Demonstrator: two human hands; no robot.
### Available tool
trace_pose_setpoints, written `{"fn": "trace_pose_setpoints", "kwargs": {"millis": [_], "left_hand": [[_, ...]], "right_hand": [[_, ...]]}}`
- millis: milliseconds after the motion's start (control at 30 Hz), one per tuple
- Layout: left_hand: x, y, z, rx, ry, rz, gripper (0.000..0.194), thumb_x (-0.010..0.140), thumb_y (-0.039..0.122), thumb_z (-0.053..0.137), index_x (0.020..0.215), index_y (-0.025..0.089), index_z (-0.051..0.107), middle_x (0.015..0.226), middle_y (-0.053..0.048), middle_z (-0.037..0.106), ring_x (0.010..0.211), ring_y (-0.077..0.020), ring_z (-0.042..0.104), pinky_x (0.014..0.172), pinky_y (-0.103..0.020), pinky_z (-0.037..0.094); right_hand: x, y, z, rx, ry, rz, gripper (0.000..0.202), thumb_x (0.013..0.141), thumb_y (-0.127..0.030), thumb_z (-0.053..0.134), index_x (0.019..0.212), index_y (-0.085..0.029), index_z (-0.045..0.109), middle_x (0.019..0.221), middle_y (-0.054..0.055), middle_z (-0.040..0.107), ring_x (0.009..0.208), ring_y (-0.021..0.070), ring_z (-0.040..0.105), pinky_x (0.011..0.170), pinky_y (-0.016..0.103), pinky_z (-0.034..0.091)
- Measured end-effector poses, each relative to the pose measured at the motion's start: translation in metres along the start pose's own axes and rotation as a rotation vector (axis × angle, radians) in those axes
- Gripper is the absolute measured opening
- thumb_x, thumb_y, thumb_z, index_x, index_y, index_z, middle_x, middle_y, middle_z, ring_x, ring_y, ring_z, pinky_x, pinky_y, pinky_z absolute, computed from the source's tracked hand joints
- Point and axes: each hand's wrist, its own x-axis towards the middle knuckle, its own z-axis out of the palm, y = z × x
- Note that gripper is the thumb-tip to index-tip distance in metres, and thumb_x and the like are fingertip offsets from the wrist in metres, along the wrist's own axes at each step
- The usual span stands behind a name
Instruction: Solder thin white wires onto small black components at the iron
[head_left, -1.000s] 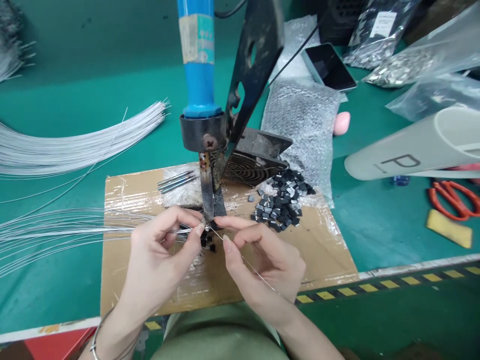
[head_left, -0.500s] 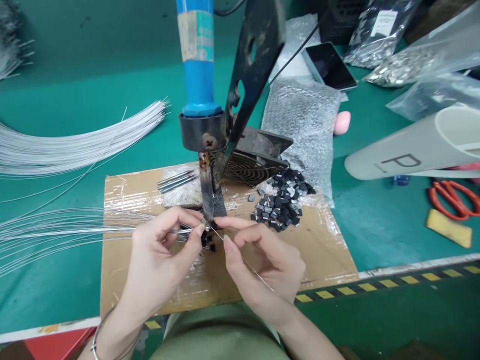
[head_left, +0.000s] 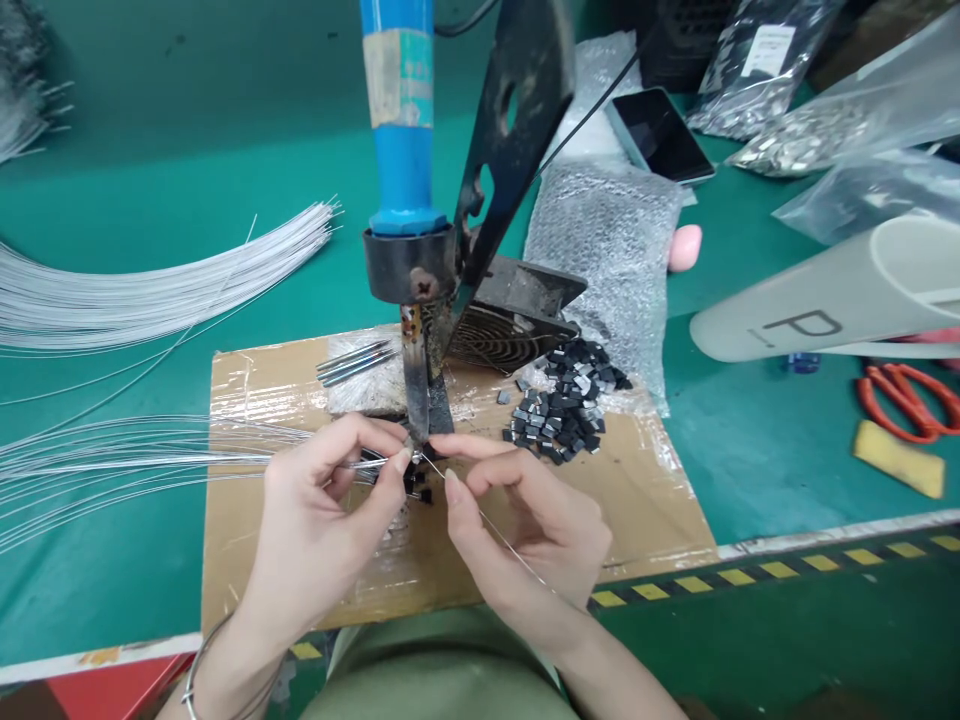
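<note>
Left hand point(head_left: 330, 500): thumb and finger pinched on wire point(head_left: 367, 464) directly below the iron point(head_left: 417, 400). Right hand point(head_left: 525, 520): fingers slightly apart, holding solder point(head_left: 491, 522), its end at the iron's tip. Both above the cardboard point(head_left: 637, 510). Black pieces point(head_left: 559, 410) lie loose beside the fan point(head_left: 510, 320).

The green worktop point(head_left: 150, 200) carries a cardboard sheet point(head_left: 637, 500) near, white wires point(head_left: 187, 285) left, scissors point(head_left: 904, 400) and sponge point(head_left: 898, 460) right.
</note>
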Motion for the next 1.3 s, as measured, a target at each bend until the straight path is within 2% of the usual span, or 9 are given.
{"fn": "trace_pose_setpoints", "kwargs": {"millis": [200,500,767,1000,1300], "left_hand": [[-0.0015,-0.0002,-0.0001,0.011,0.011,-0.002,0.009,0.088,0.020,0.076,0.080,0.021,0.074,0.088,-0.001,0.079,0.079,-0.0159,0.070,0.055,-0.020,0.046],[0.0012,0.0002,0.0010,0.012,0.001,-0.004,0.010,0.087,0.019,0.076,0.078,0.021,0.072,0.080,0.002,0.075,0.065,-0.0111,0.061,0.054,-0.020,0.043],[-0.0005,0.0007,-0.0005,-0.008,-0.002,-0.020,0.009,0.088,0.018,0.076,0.080,0.022,0.074,0.087,0.000,0.078,0.076,-0.0144,0.068,0.056,-0.020,0.045],[-0.0021,-0.0003,0.0008,0.008,0.013,-0.009,0.010,0.089,0.017,0.074,0.080,0.022,0.073,0.090,-0.001,0.079,0.084,-0.0171,0.071,0.058,-0.021,0.048],[-0.0007,0.0013,0.0013,0.038,-0.003,-0.012,0.011,0.089,0.018,0.075,0.079,0.022,0.073,0.085,0.000,0.077,0.071,-0.0134,0.065,0.052,-0.022,0.041]], "right_hand": [[0.0001,-0.0011,0.0005,0.004,0.005,-0.006,0.022,0.090,-0.001,0.071,0.087,-0.022,0.064,0.115,0.005,0.083,0.099,0.0145,0.081,0.096,0.024,0.062],[0.0009,-0.0004,0.0012,-0.042,0.008,-0.051,0.020,0.090,-0.002,0.070,0.087,-0.021,0.064,0.109,0.007,0.083,0.096,0.0156,0.082,0.091,0.024,0.063],[0.0031,-0.0044,0.0027,-0.067,0.017,-0.055,0.021,0.091,-0.003,0.069,0.088,-0.023,0.064,0.104,0.007,0.084,0.092,0.0192,0.082,0.086,0.031,0.066],[0.0020,-0.0042,0.0022,-0.064,0.013,-0.065,0.020,0.091,-0.003,0.069,0.088,-0.022,0.064,0.103,0.007,0.084,0.092,0.0193,0.082,0.087,0.030,0.067],[0.0035,-0.0026,0.0026,-0.059,0.017,-0.070,0.021,0.090,-0.002,0.069,0.088,-0.022,0.064,0.101,0.007,0.084,0.093,0.0189,0.082,0.088,0.030,0.066]]}}
